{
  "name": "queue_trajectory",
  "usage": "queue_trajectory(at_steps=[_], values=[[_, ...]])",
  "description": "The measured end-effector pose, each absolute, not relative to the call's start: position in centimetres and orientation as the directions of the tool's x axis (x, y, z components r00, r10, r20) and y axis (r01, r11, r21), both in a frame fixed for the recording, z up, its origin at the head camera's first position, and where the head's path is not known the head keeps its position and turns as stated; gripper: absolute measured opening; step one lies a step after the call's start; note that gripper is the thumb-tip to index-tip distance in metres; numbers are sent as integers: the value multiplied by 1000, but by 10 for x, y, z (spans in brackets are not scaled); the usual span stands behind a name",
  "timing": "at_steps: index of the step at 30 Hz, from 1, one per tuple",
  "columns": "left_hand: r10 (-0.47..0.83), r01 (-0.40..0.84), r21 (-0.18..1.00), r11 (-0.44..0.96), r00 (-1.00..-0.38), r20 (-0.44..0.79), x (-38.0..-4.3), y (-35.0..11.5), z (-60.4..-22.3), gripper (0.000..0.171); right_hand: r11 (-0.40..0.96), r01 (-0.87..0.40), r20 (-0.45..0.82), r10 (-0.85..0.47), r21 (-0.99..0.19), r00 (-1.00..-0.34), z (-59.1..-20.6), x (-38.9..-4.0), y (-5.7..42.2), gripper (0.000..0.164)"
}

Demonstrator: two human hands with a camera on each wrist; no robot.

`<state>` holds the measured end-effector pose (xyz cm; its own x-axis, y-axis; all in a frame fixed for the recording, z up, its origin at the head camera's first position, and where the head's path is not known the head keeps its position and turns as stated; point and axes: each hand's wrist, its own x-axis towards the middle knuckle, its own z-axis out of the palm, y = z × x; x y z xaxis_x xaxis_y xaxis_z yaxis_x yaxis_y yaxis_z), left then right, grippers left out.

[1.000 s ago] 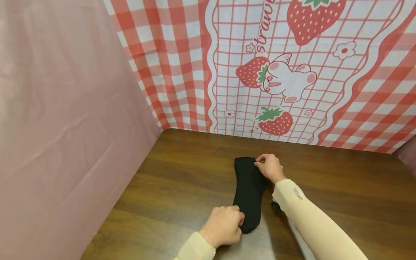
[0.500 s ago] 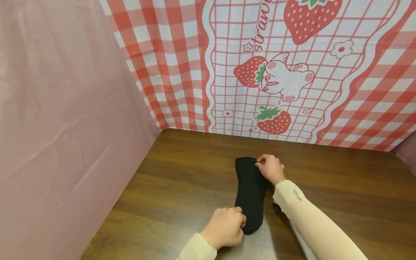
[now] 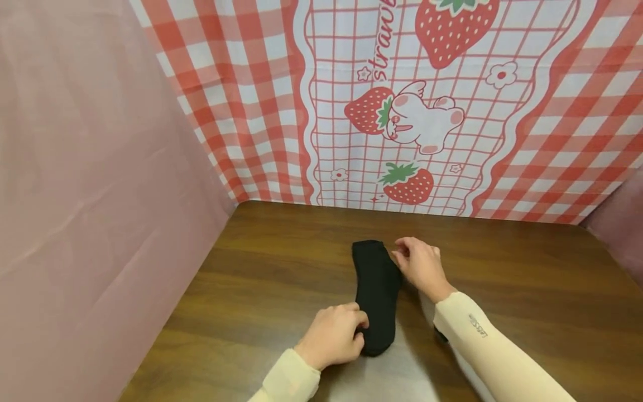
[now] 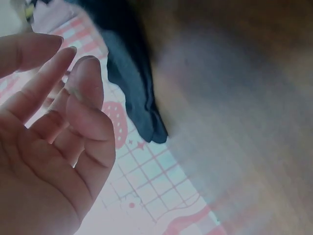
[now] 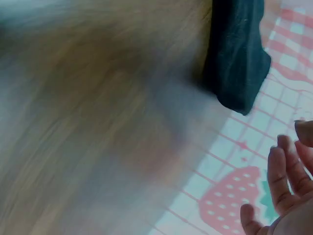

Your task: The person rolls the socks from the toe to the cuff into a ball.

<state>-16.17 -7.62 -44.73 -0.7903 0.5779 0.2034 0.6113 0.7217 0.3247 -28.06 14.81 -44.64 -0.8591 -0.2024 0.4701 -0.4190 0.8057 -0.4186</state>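
A black sock (image 3: 379, 298) lies flat and lengthwise on the wooden table in the head view. At its lower left edge is my left hand (image 3: 332, 336), fingers loosely bent. The left wrist view shows a gap between that hand (image 4: 54, 127) and the sock (image 4: 129, 68), with nothing held. My right hand (image 3: 422, 269) hovers just right of the sock's upper end, thumb and fingers apart. Seen from the right wrist, the fingers of the right hand (image 5: 288, 181) are spread and clear of the sock (image 5: 237, 54).
The brown wooden table (image 3: 261, 279) carries the sock. A red-and-white checked cloth (image 3: 251, 100) with strawberry prints hangs along the back edge. Plain pink cloth (image 3: 90, 195) covers the left side, and more pink cloth shows at far right.
Both hands have let go of the sock's edges; the right has drawn slightly away to the right and its fingers have parted. The sock stays flat. The head view has shifted a little.
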Motion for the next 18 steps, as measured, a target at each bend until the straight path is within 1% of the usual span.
queue_trajectory(at_steps=[3, 6, 11, 15, 18], values=[[550, 596, 343, 726, -803, 230, -163, -79, -444, 15, 786, -481, 532, -235, -388, -814, -443, -263, 154, 16], [532, 592, 339, 731, -806, 259, -165, -80, -440, 14, 777, -503, 558, -243, -378, -794, -438, -247, 161, 17], [515, 579, 351, 736, -816, 264, -165, -78, -438, 14, 778, -503, 551, -248, -376, -796, -436, -224, 170, 21], [496, 543, 394, 741, -839, 224, -163, -78, -440, 16, 778, -500, 542, -251, -380, -802, -438, -206, 173, 22], [482, 524, 404, 750, -851, 209, -160, -80, -443, 16, 782, -491, 529, -249, -385, -811, -441, -192, 171, 22]])
